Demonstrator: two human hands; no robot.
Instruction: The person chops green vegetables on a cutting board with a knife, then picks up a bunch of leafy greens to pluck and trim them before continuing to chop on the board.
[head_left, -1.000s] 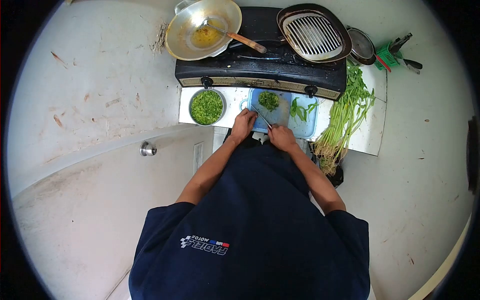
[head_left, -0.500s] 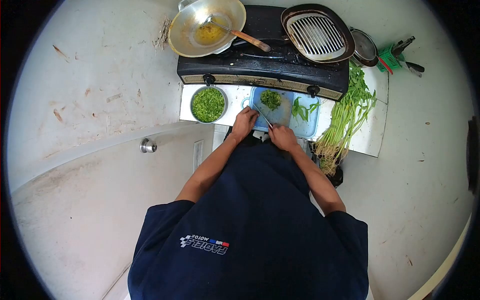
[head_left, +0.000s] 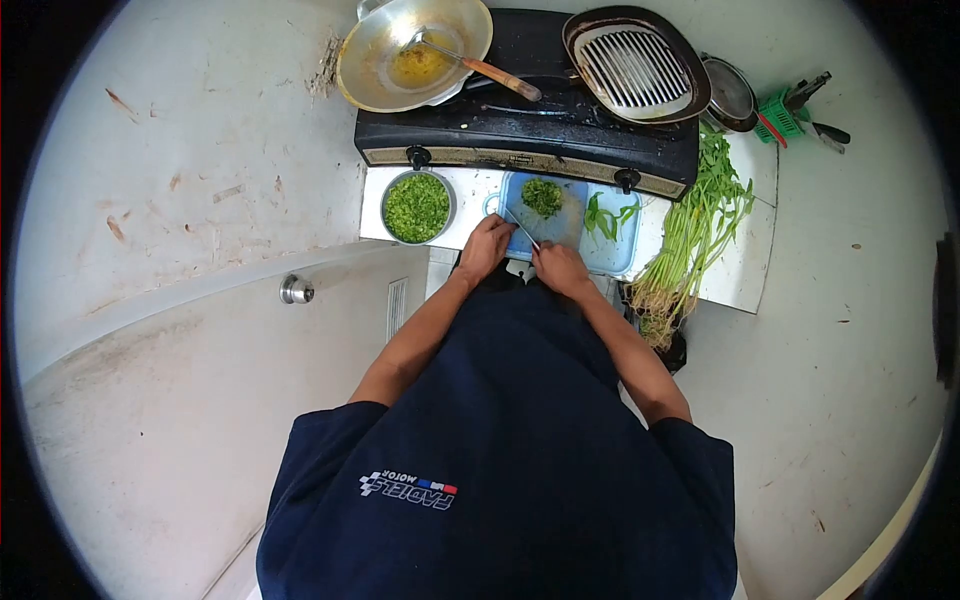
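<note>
My right hand [head_left: 560, 267] is closed round the handle of a knife [head_left: 522, 229], whose blade points up and left over the blue board [head_left: 625, 258]. Beside the blade tip, my left hand [head_left: 488, 243] is closed at the board's left edge; what its fingers hold is too small to make out. A small heap of chopped greens [head_left: 542, 198] lies on the board above the knife. Several loose leaves [head_left: 607, 217] rest on the board's right part. Left of the board stands a round bowl [head_left: 417, 208] full of chopped greens.
A black stove [head_left: 520, 135] runs behind the board, bearing a wok [head_left: 368, 75] with a wooden-handled ladle [head_left: 500, 77] and a grill pan [head_left: 635, 70]. Long-stemmed greens [head_left: 690, 235] with roots lie at the right. A green basket [head_left: 778, 115] with knives stands beyond.
My right hand has moved slightly left with the knife, closer to my left hand. The left hand has barely shifted.
</note>
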